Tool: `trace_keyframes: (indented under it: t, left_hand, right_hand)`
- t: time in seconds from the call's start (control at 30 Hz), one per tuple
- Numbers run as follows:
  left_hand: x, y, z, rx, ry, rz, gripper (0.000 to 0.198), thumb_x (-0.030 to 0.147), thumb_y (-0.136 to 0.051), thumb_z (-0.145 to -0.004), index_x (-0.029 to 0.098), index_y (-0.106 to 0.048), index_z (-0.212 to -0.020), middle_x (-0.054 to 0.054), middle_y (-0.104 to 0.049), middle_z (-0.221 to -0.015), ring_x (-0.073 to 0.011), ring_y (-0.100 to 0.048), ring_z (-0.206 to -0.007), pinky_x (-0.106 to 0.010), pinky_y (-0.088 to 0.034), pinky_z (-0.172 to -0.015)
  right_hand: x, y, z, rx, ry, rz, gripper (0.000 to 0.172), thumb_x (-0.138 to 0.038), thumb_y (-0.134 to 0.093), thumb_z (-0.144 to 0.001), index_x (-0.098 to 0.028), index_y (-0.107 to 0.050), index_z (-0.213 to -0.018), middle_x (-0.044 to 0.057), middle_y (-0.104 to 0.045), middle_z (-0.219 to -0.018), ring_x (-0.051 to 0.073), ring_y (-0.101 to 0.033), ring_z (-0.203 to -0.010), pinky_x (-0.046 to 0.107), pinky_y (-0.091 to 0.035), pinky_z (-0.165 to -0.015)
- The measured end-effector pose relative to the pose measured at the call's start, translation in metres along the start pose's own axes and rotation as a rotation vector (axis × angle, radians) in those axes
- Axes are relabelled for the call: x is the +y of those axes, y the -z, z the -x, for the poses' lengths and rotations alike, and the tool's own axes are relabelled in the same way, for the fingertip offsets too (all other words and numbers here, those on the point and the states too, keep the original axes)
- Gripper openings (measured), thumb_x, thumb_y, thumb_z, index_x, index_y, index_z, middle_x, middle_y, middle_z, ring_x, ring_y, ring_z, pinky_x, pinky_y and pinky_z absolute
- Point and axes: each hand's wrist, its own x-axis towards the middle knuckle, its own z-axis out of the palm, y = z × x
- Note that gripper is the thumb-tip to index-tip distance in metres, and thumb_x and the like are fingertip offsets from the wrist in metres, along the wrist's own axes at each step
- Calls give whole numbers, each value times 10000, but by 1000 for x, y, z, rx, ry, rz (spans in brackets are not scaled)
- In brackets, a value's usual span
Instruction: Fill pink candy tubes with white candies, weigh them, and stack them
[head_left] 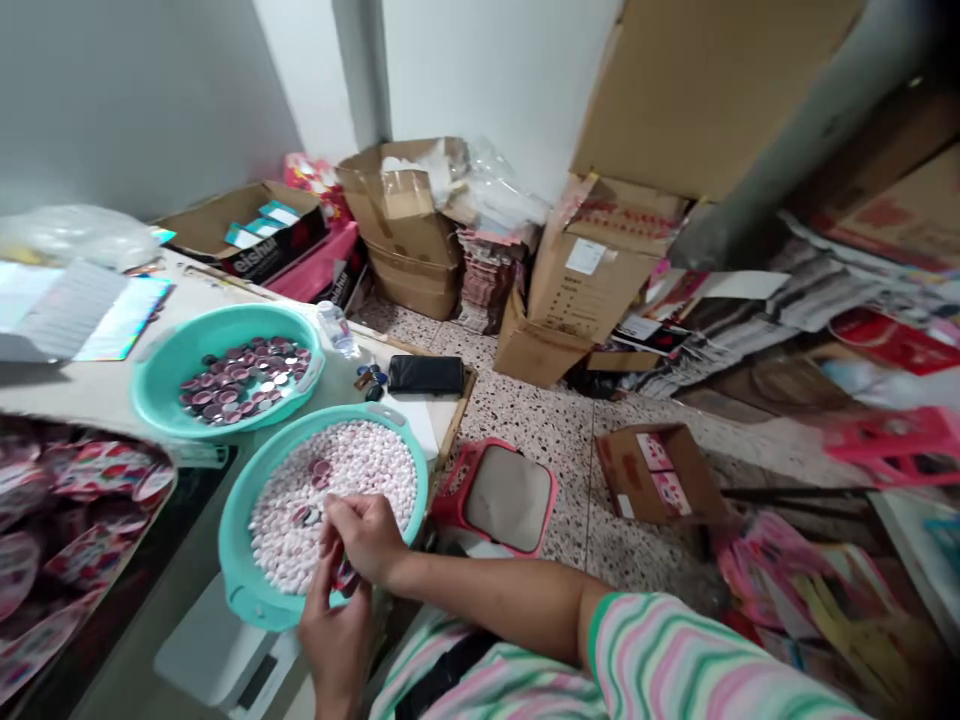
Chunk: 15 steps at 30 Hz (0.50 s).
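- Pink printed packets (75, 500) fill the far left, blurred and cut off by the frame edge.
- The bench (90, 395) runs along the left side. Its right edge ends just past a black wallet (425, 374).
- The far basin (150, 385), teal, holds purple and silver discs.
- Just beside it, the near basin (251, 600), also teal, is full of small white and pink caps. It sits on a white device (217, 650) that is partly hidden.
- The left hand (334, 640) reaches up at the near basin's front rim, fingers pinched on a small piece (346, 577).
- The right hand (366, 535) curls closed over the same small piece, which is too hidden to identify.
- A pink stool (499, 495) stands close to the bench edge.
- Open speckled floor (570, 420) lies beyond it, hemmed in by cardboard boxes (577, 290).
- The far right is a blurred heap of papers and packets.
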Motion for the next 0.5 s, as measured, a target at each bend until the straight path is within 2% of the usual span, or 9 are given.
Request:
trace_keyframes:
  t: [0.07, 0.13, 0.2, 0.23, 0.3, 0.33, 0.37, 0.5]
  left_hand:
    - [7, -1, -2, -26, -40, 39, 588, 452, -635, -673, 199, -609, -1202, -71, -665, -1151, -271, -636, -985, -349, -504, -860]
    - [13, 0, -2, -30, -87, 76, 587, 478, -665, -685, 191, -616, -1194, -76, -675, -1125, -260, -635, -982, -365, -491, -898]
    - [15, 7, 0, -29, -149, 133, 545, 457, -679, -709, 200, -621, -1186, -67, -683, -1106, -243, -636, -980, -360, -491, -907]
    - [15, 12, 3, -38, -189, 174, 516, 437, -682, -724, 209, -623, -1183, -63, -680, -1115, -237, -635, -992, -355, -490, -914]
    - [12, 24, 8, -70, -283, 262, 449, 387, -687, -746, 222, -635, -1160, -60, -662, -1162, -237, -615, -1064, -357, -465, -971]
    - [9, 30, 10, -80, -320, 293, 426, 366, -694, -747, 224, -642, -1145, -62, -654, -1181, -240, -601, -1099, -362, -451, -997]
    - [4, 36, 12, -88, -339, 304, 420, 351, -705, -741, 224, -647, -1138, -64, -652, -1185, -244, -591, -1121, -369, -438, -1016]
    - [-17, 58, 19, -13, -210, 359, 434, 331, -710, -744, 213, -640, -1155, -75, -666, -1162, -239, -620, -1071, -374, -466, -985]
  right_hand:
    - [-10, 13, -2, 135, 128, -1, 495, -555, -470, -837, -190, -566, -517, -19, -540, -486, 102, -481, -458, 225, -405, -509]
    - [-19, 32, -5, 331, 250, 53, 489, -528, -445, -856, -194, -575, -524, -16, -554, -505, 114, -511, -521, 236, -434, -609]
    - [-21, 55, -4, 559, 316, 174, 478, -524, -428, -856, -198, -558, -532, -13, -585, -542, 130, -548, -569, 251, -445, -672]
    - [-19, 67, -3, 595, 322, 191, 468, -530, -419, -854, -198, -552, -552, -10, -594, -568, 138, -559, -600, 256, -443, -690]
    - [-5, 88, 0, 604, 315, 241, 453, -545, -400, -855, -192, -558, -617, -4, -602, -610, 147, -557, -629, 260, -432, -687]
    - [6, 96, 2, 621, 349, 452, 474, -554, -342, -872, -194, -556, -650, -5, -600, -621, 146, -553, -619, 257, -431, -657]
    - [18, 102, 4, 604, 355, 515, 477, -558, -330, -874, -192, -550, -661, 2, -602, -634, 152, -547, -623, 264, -424, -654]
    - [65, 109, 15, 410, 376, 693, 455, -543, -376, -868, -195, -540, -625, 18, -569, -596, 172, -518, -621, 287, -397, -657]
